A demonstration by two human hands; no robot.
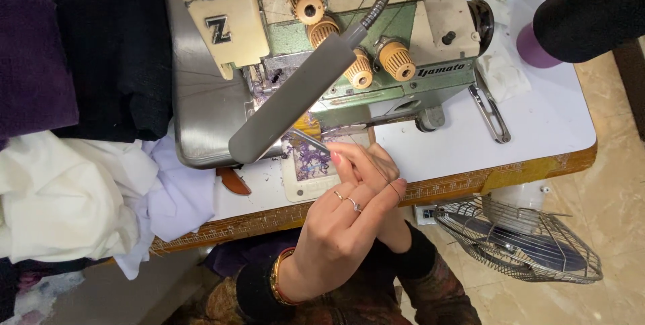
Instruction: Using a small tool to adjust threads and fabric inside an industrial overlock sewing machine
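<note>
Metal tweezers look thin, light and slippery; the left hand pinches their rear end, while the right hand holds fine thread.

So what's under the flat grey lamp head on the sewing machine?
Under the lamp head part of the green sewing machine shows, with thread cones at its edge. Tweezers held by one hand reach below its lower end. The needle area directly beneath is covered.
</note>
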